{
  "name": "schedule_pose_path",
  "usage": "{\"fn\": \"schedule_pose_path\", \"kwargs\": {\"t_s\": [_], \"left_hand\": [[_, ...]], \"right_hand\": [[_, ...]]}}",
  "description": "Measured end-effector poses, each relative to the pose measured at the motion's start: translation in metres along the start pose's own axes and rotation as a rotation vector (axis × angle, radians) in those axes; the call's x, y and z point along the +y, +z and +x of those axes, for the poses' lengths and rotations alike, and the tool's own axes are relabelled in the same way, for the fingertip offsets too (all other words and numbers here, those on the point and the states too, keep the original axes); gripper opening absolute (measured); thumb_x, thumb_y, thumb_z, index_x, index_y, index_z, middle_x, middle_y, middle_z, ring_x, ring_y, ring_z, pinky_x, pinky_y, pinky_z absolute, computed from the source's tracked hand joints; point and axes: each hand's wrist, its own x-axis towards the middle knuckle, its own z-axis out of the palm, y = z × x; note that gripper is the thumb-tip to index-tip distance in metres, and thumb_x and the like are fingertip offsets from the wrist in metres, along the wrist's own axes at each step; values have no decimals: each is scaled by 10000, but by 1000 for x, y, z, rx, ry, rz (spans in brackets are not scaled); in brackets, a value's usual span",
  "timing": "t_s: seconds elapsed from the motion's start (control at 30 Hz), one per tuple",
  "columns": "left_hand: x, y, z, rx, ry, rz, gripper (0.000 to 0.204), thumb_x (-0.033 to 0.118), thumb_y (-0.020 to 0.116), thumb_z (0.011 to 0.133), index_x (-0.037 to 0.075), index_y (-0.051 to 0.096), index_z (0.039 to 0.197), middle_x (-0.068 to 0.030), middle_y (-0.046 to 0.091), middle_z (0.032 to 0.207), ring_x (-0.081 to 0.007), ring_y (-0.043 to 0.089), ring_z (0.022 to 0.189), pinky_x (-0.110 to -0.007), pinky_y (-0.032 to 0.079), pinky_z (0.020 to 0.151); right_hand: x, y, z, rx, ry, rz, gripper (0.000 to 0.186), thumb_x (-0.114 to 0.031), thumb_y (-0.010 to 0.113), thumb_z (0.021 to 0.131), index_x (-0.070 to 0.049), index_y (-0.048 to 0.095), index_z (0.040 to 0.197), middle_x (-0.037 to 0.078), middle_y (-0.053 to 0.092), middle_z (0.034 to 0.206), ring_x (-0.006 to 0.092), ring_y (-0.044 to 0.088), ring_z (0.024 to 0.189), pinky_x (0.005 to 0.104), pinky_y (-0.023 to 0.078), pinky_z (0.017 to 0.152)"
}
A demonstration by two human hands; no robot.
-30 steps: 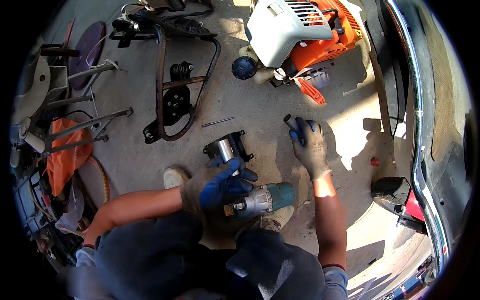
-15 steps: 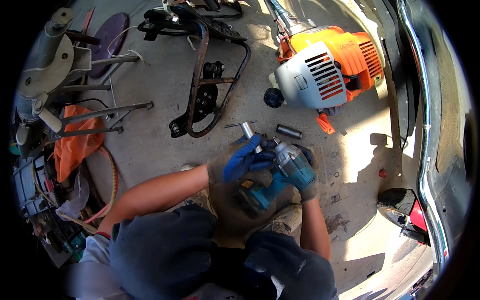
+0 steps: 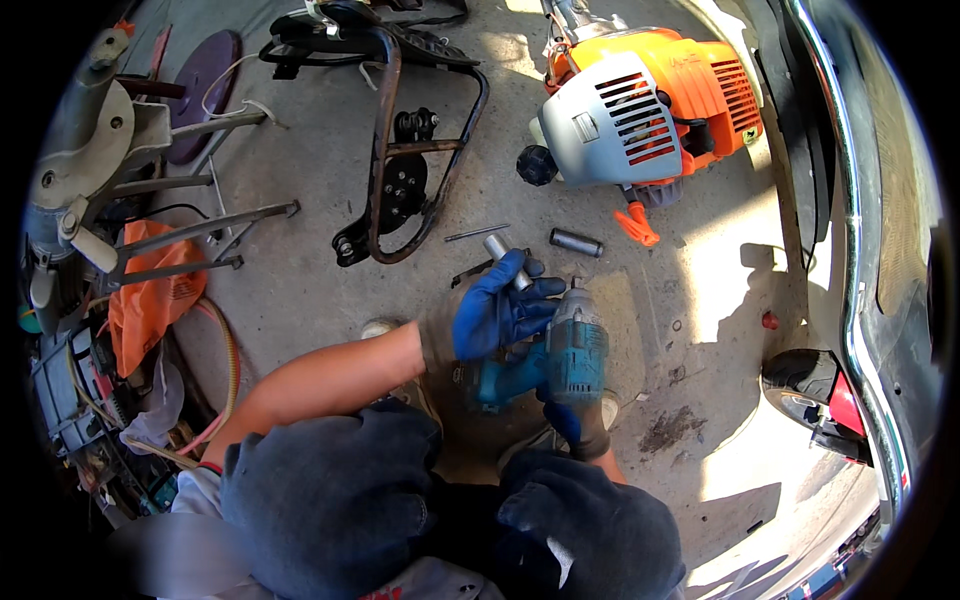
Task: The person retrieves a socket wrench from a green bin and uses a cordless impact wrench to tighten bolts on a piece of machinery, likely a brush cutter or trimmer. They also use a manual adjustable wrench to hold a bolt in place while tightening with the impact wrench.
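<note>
My left hand (image 3: 500, 312), in a blue glove, is turned palm up with its fingers partly spread. Between its thumb and palm it holds a silver cylindrical socket (image 3: 508, 262), which points up and left. My right hand (image 3: 563, 416), also gloved, grips a teal cordless impact wrench (image 3: 577, 350); the tool hides most of its fingers. The wrench's bare square drive tip points away from me, beside my left fingertips. Just past the socket is a thin metal rod (image 3: 477, 232). A dark cylindrical socket (image 3: 576, 242) lies on the concrete beyond the wrench.
An orange and grey engine unit (image 3: 640, 110) lies at the far right, with a dark metal frame (image 3: 385, 150) left of it. A grey stand with metal legs (image 3: 205, 230), an orange bag (image 3: 150, 285) and hoses crowd the left. A wheel (image 3: 805, 400) is at the right.
The wrench has swung from pointing up-left to pointing straight away from me, and my right hand has moved nearer. My left hand has opened its fingers somewhat, still holding the silver socket.
</note>
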Motion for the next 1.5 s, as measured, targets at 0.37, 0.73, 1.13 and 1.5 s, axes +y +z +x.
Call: {"fn": "schedule_pose_path", "kwargs": {"t_s": [0.37,0.73,1.13,1.5], "left_hand": [[5,5,-19,102,185,-31,405,482,483,982,171,587,1220,-43,624,1264,-223,602,1156,-391,476,996],[4,22,-21,54,207,-91,382,432,516,978,125,620,1181,-93,643,1229,-288,588,1170,-474,420,1061],[13,10,-58,285,168,788,372,363,527,996,50,570,1193,-115,639,1125,-196,624,1042,-379,492,930],[11,-69,-49,707,-11,1739,294,286,567,882,179,626,1150,-258,548,1177,-386,650,896,-429,509,823]], "right_hand": [[-24,24,19,77,-217,-443,297,-104,726,840,-77,667,1130,60,686,1052,202,652,972,358,509,856],[-48,33,26,-72,-556,-1045,277,-63,716,808,-87,676,1082,65,689,1003,249,668,886,345,533,770],[-27,6,26,-89,-262,-488,356,-70,698,831,-36,630,1179,90,677,1065,199,644,945,344,510,822],[-74,52,65,-69,148,44,413,-251,614,903,91,562,1127,91,561,713,171,546,603,306,492,585]]}}
